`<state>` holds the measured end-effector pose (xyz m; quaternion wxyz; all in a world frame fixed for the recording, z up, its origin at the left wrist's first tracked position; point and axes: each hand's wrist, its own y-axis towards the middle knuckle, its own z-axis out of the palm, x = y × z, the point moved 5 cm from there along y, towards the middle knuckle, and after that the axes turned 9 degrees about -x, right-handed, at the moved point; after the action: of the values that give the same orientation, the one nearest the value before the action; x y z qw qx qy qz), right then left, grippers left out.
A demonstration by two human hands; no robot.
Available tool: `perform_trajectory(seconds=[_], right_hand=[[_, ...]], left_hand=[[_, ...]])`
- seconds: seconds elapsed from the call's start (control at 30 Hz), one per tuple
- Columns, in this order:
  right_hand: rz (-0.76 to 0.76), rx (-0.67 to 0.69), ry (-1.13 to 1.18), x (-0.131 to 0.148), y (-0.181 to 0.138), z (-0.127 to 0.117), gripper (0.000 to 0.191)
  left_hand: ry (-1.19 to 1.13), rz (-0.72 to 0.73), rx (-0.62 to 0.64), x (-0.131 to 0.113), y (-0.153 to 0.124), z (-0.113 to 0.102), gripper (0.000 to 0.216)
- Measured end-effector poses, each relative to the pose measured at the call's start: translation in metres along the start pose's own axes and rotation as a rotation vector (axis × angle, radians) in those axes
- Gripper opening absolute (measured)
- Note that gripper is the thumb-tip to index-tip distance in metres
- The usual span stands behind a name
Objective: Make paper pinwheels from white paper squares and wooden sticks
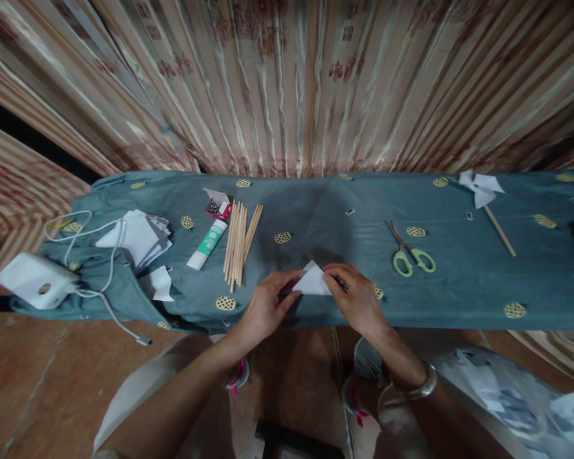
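My left hand (266, 307) and my right hand (356, 298) both pinch a small white folded paper (312, 282), a triangle shape, held just above the near edge of the blue-grey cloth-covered table (316, 217). Fingers of both hands are closed on its edges. A bundle of wooden sticks (238, 245) lies to the left of my hands, with a glue stick (207, 245) and a small red box of pins (217, 208) beside it. Green-handled scissors (409, 254) lie to the right.
A stack of white paper sheets (138, 237) and a white device with a cable (36, 280) sit at the table's left end. A finished paper pinwheel on a stick (483, 190) lies at the far right. Striped curtains hang behind. Paper scraps lie on the floor at right.
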<state>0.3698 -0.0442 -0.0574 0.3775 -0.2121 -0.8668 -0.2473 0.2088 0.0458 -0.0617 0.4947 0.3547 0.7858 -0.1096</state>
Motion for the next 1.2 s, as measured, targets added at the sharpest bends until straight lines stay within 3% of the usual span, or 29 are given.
perform_trajectory(seconds=[0.53,1.2], right_hand=[[-0.063,-0.099,-0.055,-0.001,-0.001,0.007,0.017],[-0.099,-0.132,-0.118,0.002,0.002,0.011,0.015]], left_hand=[[0.069,0.154,0.020,-0.010,-0.001,-0.004,0.024],[0.166,0.171,0.011,-0.005,-0.002,-0.004,0.023]])
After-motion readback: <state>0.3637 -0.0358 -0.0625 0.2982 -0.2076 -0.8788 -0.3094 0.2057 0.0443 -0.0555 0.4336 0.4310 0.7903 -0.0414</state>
